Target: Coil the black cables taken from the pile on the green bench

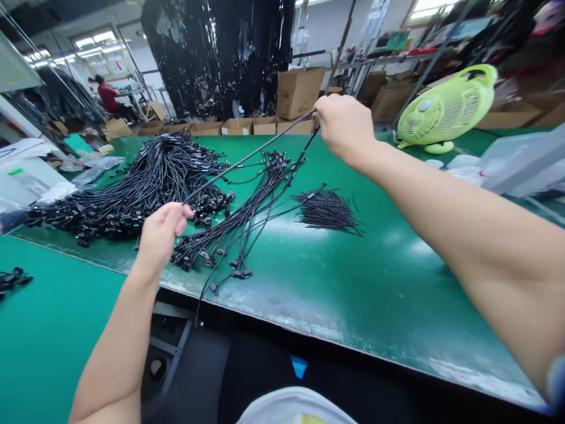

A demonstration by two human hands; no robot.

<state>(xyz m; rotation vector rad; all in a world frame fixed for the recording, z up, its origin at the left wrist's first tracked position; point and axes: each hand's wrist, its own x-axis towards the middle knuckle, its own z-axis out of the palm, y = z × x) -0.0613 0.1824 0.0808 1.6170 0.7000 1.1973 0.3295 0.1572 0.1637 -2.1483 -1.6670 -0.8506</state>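
A black cable [253, 154] runs taut and slanting between my two hands, above the green table. My left hand [159, 234] pinches its lower end near the table's front edge. Higher up and to the right, my right hand [346, 125] is closed around the cable, and a further length hangs down from it toward the table. Below the taut cable lies a loose bundle of black cables [247, 215] with connectors at both ends. A small heap of short black ties or strips [329, 211] rests right of that bundle.
A large pile of black cables [163, 171] covers the table's left part. On the right stands a lime-green fan [445, 109]. Cardboard boxes [300, 91] line the far edge. Plastic bags [507, 156] lie at the right. A person in red [108, 95] sits far back left.
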